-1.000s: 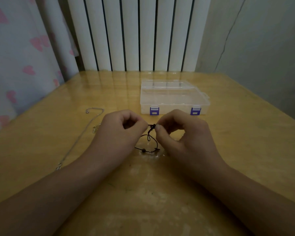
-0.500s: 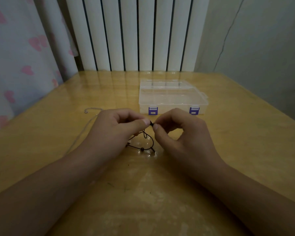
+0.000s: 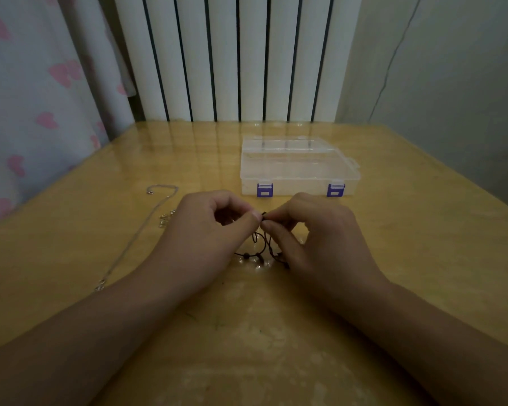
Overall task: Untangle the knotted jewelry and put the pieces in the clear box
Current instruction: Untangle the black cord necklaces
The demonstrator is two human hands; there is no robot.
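Observation:
A black beaded cord (image 3: 260, 249) hangs in loops between my hands, its lower part with small beads lying on the table. My left hand (image 3: 208, 230) and my right hand (image 3: 311, 232) both pinch the cord's top end between thumb and forefinger, fingertips almost touching, a short way in front of the clear box (image 3: 298, 168). The box has purple latches and its lid is down. A thin silver chain (image 3: 138, 235) lies stretched out on the table to the left of my left hand.
The yellow wooden table (image 3: 423, 244) has its right edge close to a grey wall. A white radiator (image 3: 232, 57) stands behind the table. A curtain with pink hearts (image 3: 35, 98) hangs at the left.
My hands have stayed together at the knot. The hanging cord loops have shifted and the beads now lie further under my right hand.

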